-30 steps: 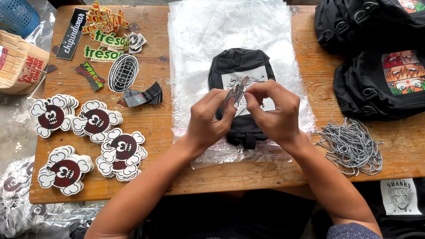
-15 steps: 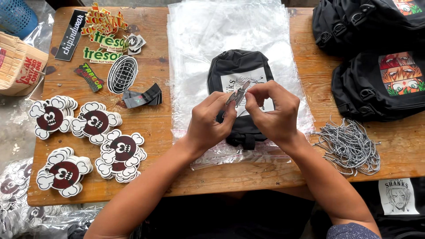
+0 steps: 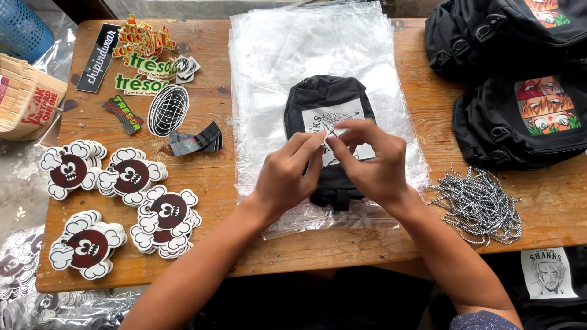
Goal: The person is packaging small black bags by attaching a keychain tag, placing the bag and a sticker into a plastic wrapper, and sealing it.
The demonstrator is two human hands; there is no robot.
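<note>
Taking the small black bag (image 3: 327,110) at the middle of the wooden desk (image 3: 214,183) as the landmark: far to its left, off the desk's edge, sit a blue basket (image 3: 21,27) and a cardboard box (image 3: 27,98). Left of the bag, on the desk's near half, lie four stacks of skull-shaped stickers (image 3: 131,177) in white and dark red. Above those, toward the far left corner, a scatter of mixed stickers (image 3: 143,58) and an oval grid-patterned sticker (image 3: 167,110) lie flat, with a dark folded strip (image 3: 195,140) just beside them.

The bag itself rests on a stack of clear plastic sleeves (image 3: 293,55) that spreads beyond it on all sides. It carries a white printed card (image 3: 318,119) on its front. Both hands meet directly over the bag: the left hand (image 3: 287,177) and the right hand (image 3: 373,165) pinch a thin silvery chain (image 3: 333,131) between their fingertips, right at the card. Both are clenched in a fine pinch.

Right of the bag, a loose heap of ball chains (image 3: 480,205) lies on the desk. Beyond it, to the far right, black bags with colourful prints (image 3: 526,116) are piled.
</note>
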